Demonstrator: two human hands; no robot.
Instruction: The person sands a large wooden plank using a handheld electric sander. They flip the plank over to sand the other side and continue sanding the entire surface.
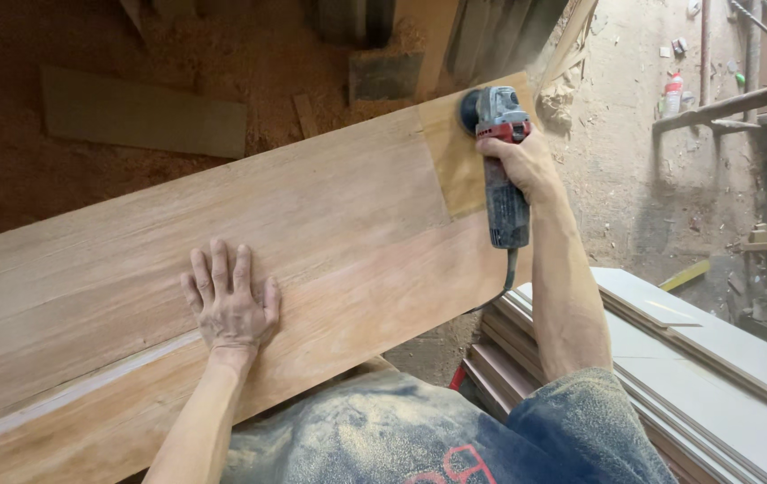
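Hands: left (229,305) flat, open on wooden panel (177,269); right (516,161) grips angle grinder (502,161).

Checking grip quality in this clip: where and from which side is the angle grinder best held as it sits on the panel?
Probably by its long grey body, from the near end, as the right hand grips it now. The body runs toward the person, while the disc head sits at the far end against the wooden panel. The left hand lies flat on the panel.
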